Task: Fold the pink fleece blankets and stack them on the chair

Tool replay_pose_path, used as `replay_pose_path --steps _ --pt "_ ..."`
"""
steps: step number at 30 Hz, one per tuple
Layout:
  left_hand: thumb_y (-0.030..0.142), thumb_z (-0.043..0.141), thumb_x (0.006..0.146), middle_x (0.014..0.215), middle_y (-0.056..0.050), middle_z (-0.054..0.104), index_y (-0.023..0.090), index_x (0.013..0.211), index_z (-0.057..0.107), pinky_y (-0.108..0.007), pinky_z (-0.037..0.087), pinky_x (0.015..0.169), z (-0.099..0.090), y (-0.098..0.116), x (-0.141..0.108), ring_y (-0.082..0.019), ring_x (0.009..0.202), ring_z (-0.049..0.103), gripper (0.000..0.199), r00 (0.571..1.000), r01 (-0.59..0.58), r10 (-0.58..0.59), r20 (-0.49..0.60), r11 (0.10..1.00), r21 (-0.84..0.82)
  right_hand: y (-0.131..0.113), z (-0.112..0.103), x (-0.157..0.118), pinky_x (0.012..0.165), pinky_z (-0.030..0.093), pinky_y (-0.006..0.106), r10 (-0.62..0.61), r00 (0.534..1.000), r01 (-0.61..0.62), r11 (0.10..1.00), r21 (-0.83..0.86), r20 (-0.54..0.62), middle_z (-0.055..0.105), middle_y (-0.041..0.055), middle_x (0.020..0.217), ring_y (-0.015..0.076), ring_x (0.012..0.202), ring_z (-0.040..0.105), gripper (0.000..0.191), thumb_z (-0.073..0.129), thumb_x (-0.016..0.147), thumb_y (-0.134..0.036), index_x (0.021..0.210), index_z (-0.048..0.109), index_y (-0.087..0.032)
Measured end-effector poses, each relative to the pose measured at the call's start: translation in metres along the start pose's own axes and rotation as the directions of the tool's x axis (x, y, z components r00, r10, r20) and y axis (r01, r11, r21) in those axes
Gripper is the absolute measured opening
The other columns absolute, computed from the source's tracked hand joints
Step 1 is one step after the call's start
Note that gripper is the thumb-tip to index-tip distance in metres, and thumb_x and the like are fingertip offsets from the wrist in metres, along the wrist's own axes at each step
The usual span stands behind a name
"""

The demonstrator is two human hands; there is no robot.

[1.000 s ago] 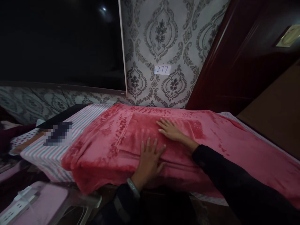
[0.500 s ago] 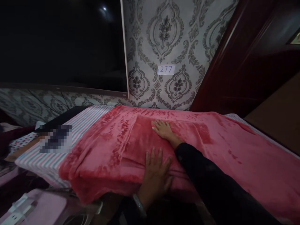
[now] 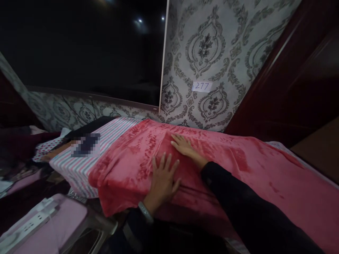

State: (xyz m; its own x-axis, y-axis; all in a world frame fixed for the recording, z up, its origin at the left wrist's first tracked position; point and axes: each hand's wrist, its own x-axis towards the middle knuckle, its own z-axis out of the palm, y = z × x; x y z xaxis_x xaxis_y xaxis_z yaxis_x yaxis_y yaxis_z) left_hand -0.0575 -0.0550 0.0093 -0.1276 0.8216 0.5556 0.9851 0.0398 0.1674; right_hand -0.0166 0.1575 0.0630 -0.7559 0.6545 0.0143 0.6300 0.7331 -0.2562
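Note:
A red plush cloth [image 3: 227, 158] lies folded on top of a wider red plush blanket [image 3: 275, 183] that covers the table. My left hand [image 3: 162, 178], with a band on its wrist, rests on the near left corner of the folded cloth, fingers spread. Farther back, my right hand [image 3: 182, 145] lies flat on the far left part of the same cloth, fingers stretched out. Neither hand grasps anything. The right forearm in its dark sleeve hides part of the cloth's near edge.
A striped cloth [image 3: 76, 165] shows at the table's left end with a blurred dark item on it. A power strip [image 3: 31, 225] lies on a pink stool [image 3: 66, 218] at lower left. Behind stand a dark screen [image 3: 92, 53] and a patterned wall bearing a "277" label [image 3: 202, 86].
The view has turned left, so the scene sits farther right. My left hand has slid left across the folded cloth to its left edge. My right hand stays flat near the far left corner.

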Motion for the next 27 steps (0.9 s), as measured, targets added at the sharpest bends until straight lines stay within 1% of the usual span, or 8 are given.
replay_pose_path --steps 3,5,9,16,18,22,25,27 --pt "0.051 0.064 0.089 0.159 -0.013 0.041 0.031 0.145 0.055 -0.073 0.019 0.116 0.012 -0.011 -0.007 -0.044 0.15 0.026 0.06 0.997 0.073 -0.073 -0.01 0.996 0.041 -0.026 0.009 0.018 0.123 0.012 0.06 -0.041 0.999 0.041 0.999 -0.017 0.034 0.012 0.0034 0.171 0.0283 0.157 0.01 0.063 0.025 0.104 -0.056 0.162 0.022 -0.032" --pt "0.053 0.065 0.088 0.16 -0.013 0.04 0.034 0.146 0.054 -0.072 0.021 0.116 0.023 -0.013 -0.014 -0.044 0.15 0.027 0.062 0.996 0.09 -0.088 -0.026 0.995 0.051 -0.032 0.017 0.031 0.122 0.011 0.063 -0.034 0.998 0.036 0.998 -0.051 0.046 0.013 0.0043 0.171 0.0307 0.156 0.011 0.063 0.026 0.104 -0.058 0.162 0.026 -0.032" --pt "0.053 0.067 0.087 0.16 -0.012 0.04 0.036 0.148 0.052 -0.07 0.021 0.116 0.033 -0.012 -0.02 -0.043 0.15 0.027 0.065 0.995 0.089 -0.085 -0.058 0.995 0.056 -0.026 0.028 0.053 0.122 0.014 0.061 -0.02 0.998 0.026 0.996 -0.09 0.061 0.016 0.0047 0.17 0.029 0.156 0.014 0.062 0.025 0.104 -0.058 0.161 0.026 -0.034" --pt "0.046 0.068 0.086 0.161 -0.011 0.039 0.036 0.148 0.052 -0.067 0.017 0.119 0.03 -0.013 -0.018 -0.04 0.15 0.027 0.064 0.993 0.103 -0.1 -0.065 0.994 0.029 -0.018 0.034 0.069 0.122 0.018 0.058 -0.011 1.0 0.013 0.996 -0.088 0.018 0.019 0.006 0.17 0.0273 0.155 0.02 0.061 0.022 0.105 -0.054 0.162 0.026 -0.031" --pt "0.044 0.068 0.086 0.16 -0.012 0.04 0.035 0.148 0.052 -0.069 0.019 0.118 0.029 -0.014 -0.018 -0.041 0.15 0.027 0.064 0.993 0.106 -0.104 -0.055 0.994 0.034 -0.02 0.031 0.069 0.122 0.017 0.058 -0.005 1.0 0.007 0.997 -0.074 0.03 0.018 0.0057 0.17 0.0271 0.155 0.019 0.061 0.021 0.105 -0.053 0.162 0.024 -0.031" --pt "0.044 0.067 0.087 0.159 -0.013 0.043 0.034 0.147 0.054 -0.07 0.022 0.117 0.024 -0.014 -0.016 -0.042 0.149 0.029 0.061 0.993 0.115 -0.114 -0.017 0.993 0.037 -0.024 0.018 0.057 0.124 0.01 0.056 -0.018 0.993 0.018 1.0 0.003 0.12 0.011 0.0059 0.171 0.0247 0.157 0.009 0.064 0.02 0.106 -0.054 0.164 0.015 -0.029" --pt "0.048 0.064 0.09 0.159 -0.013 0.043 0.033 0.145 0.056 -0.069 0.021 0.117 0.018 -0.013 -0.014 -0.042 0.149 0.029 0.058 0.993 0.114 -0.114 -0.003 0.993 0.014 -0.023 0.009 0.033 0.125 0.008 0.054 -0.052 0.988 0.048 0.998 0.031 0.143 0.005 0.0067 0.171 0.0252 0.157 0.004 0.067 0.022 0.105 -0.057 0.164 0.011 -0.028" --pt "0.049 0.061 0.091 0.16 -0.013 0.042 0.033 0.146 0.055 -0.068 0.02 0.118 0.015 -0.012 -0.012 -0.041 0.15 0.029 0.058 0.994 0.11 -0.11 0.005 0.994 0.005 -0.019 0.008 0.009 0.124 0.011 0.056 -0.072 0.99 0.075 0.997 -0.014 0.119 0.007 0.0072 0.171 0.0273 0.157 0.007 0.067 0.025 0.105 -0.056 0.164 0.014 -0.028"
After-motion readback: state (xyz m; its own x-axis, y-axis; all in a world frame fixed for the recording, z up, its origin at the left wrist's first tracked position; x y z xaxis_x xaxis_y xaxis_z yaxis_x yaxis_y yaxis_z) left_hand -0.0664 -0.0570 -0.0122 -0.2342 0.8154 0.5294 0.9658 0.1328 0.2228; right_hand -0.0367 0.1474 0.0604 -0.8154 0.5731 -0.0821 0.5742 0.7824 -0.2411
